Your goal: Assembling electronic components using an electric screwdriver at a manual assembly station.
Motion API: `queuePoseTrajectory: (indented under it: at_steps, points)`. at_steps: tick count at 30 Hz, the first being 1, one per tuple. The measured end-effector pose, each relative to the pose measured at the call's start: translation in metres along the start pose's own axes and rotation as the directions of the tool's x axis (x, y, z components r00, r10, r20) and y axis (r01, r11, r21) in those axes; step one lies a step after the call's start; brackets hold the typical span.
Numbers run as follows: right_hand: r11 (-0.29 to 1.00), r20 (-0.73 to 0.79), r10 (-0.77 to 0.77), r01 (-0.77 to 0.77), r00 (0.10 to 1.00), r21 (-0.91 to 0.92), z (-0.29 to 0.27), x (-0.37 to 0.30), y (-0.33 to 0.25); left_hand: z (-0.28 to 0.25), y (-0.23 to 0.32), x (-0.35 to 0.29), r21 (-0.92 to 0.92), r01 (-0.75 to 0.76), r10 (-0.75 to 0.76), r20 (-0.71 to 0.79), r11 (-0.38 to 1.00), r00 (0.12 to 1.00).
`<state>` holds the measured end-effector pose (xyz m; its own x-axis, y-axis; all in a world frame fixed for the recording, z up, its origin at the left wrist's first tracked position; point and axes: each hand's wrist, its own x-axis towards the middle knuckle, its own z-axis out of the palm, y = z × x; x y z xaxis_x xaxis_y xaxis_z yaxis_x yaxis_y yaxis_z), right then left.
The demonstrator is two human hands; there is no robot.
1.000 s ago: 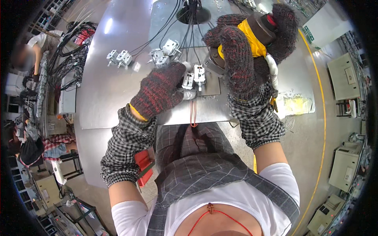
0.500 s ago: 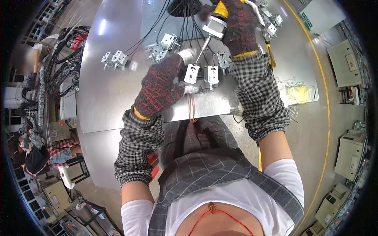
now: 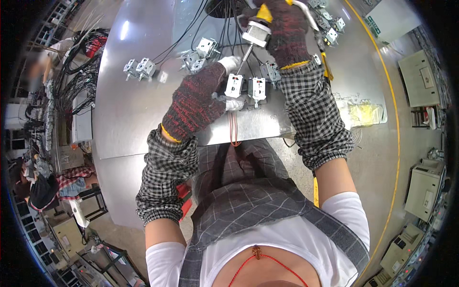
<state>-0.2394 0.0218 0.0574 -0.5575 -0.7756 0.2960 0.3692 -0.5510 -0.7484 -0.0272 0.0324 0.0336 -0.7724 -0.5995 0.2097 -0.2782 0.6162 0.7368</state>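
My left hand [image 3: 195, 101], in a dark red and black knit glove with whitish fingertips, is closed around the left side of a small white-faced metal component [image 3: 234, 86]. A matching component [image 3: 258, 89] sits just to its right. My right hand [image 3: 288, 36], gloved the same way, is wrapped round a power screwdriver [image 3: 256, 33] with a yellow part and a boxy light-coloured front. The driver's long bit slants down to the far edge of the held component; its tip's exact contact is hard to make out. Another metal component [image 3: 271, 71] lies beside my right sleeve.
Similar components [image 3: 145, 69] with black leads lie to the left, in the middle [image 3: 206, 48] and at far right [image 3: 331, 36]. Leads run to a dark round hole [image 3: 224, 8] in the metal table [image 3: 129, 115]. A reddish cord loop [image 3: 233, 129] hangs over the near edge.
The screwdriver and my right hand have shifted slightly left. My left hand and the component it holds have moved only a little.
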Motion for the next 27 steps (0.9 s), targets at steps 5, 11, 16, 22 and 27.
queuePoseTrajectory:
  at_steps: [5, 11, 16, 22, 27]
  points:
    - [0.949, -0.05, -0.314, 0.311, 0.948, -0.051, 0.008, -0.012, -0.034, 0.002, 0.0, 0.005, -0.462, 0.154, -0.169, 0.011, 0.873, 0.986]
    - [0.919, -0.064, -0.297, 0.267, 0.953, -0.29, 0.042, -0.056, -0.066, 0.007, -0.004, 0.006, -0.267, 0.077, -0.098, -0.064, 0.961, 0.993]
    - [0.971, -0.071, 0.086, -0.1, 0.994, -0.216, 0.026, -0.074, -0.069, 0.006, 0.002, 0.012, -0.155, 0.122, -0.129, -0.037, 0.98, 0.991]
    - [0.987, 0.045, 0.007, 0.0, 0.999, -0.162, -0.016, -0.059, -0.033, 0.005, 0.004, 0.016, 0.053, 0.141, -0.141, -0.001, 0.989, 0.99]
    - [0.912, 0.198, 0.265, -0.312, 0.944, 0.268, -0.04, -0.069, -0.026, 0.0, 0.011, 0.011, -0.006, 0.076, -0.076, -0.049, 0.997, 0.996]
